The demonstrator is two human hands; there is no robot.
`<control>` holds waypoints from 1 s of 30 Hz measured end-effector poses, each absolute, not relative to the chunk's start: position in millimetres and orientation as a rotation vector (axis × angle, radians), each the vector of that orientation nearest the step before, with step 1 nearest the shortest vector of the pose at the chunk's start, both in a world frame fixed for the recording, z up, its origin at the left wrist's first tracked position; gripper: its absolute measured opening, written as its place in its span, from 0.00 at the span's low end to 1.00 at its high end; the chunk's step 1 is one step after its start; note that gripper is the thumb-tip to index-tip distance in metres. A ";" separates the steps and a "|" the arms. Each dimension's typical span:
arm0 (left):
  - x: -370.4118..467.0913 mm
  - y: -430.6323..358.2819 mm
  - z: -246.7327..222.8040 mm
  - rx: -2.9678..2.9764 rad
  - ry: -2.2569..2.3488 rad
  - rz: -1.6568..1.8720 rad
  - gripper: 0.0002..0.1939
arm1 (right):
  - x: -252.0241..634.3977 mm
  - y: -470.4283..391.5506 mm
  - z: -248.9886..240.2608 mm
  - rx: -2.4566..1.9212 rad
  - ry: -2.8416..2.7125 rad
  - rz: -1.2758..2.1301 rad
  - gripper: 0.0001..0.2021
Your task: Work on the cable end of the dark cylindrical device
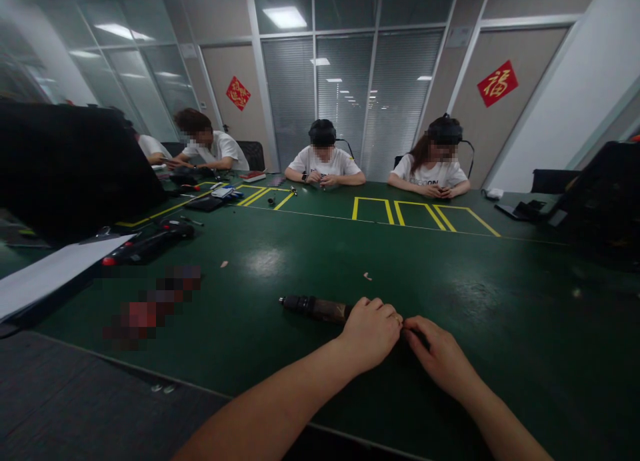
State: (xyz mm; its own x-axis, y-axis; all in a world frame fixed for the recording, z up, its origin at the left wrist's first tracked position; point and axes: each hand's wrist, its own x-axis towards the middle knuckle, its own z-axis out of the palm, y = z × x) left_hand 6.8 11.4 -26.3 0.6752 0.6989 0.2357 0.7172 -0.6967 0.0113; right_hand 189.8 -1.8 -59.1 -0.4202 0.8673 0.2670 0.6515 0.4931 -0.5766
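Our left hand (371, 331) curled its fingers over the rear of a slim cylindrical tool with a ridged black collar, metal tip and brownish barrel (325, 309), lying on the smooth, dark-green tabletop (240, 354). Our right hand (443, 357) bent its fingers beside the left's; we couldn't tell whether they gripped anything.

At one o'clock, a red diamond poster (497, 83) on a door (525, 54) reads "福"; below, a white T-shirt's (429, 176) print ends "ON".

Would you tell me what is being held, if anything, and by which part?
The left hand holds the dark cylindrical tool by its rear end, opposite the metal tip. Whether the right hand, beside the left, grips it cannot be told.
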 end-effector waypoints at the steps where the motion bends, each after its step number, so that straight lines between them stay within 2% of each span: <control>1: 6.5 11.2 -26.1 -2.802 -1.185 -0.342 0.10 | 189.7 -1.8 -58.7 -1.246 -2.199 0.539 0.08; 18: 7.0 9.2 -30.1 -2.831 -1.290 -0.494 0.08 | 190.4 -1.8 -60.5 -1.254 -2.183 0.547 0.09; 30: 9.6 7.3 -21.2 -2.910 -1.365 -0.386 0.13 | 199.7 4.7 -77.9 -1.237 -2.133 0.536 0.09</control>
